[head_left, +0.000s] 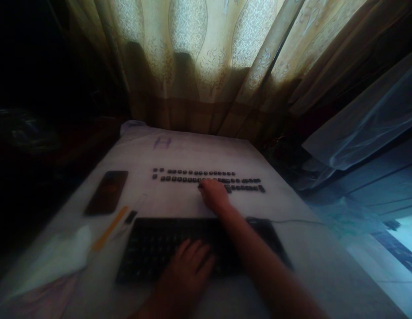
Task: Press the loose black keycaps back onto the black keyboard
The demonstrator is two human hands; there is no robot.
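A black keyboard lies near the front of the table, its cable running off to the right. My left hand rests over its middle, fingers spread. Beyond the keyboard, loose black keycaps are laid out in rows on the pale cloth. My right hand reaches past the keyboard to these rows, its fingers pinched together at their near edge. What the fingertips hold, if anything, is too small and dark to make out.
Left on the cloth-covered table are a dark phone, an orange strip-like tool, a small black piece and a crumpled white cloth. A patterned curtain hangs behind.
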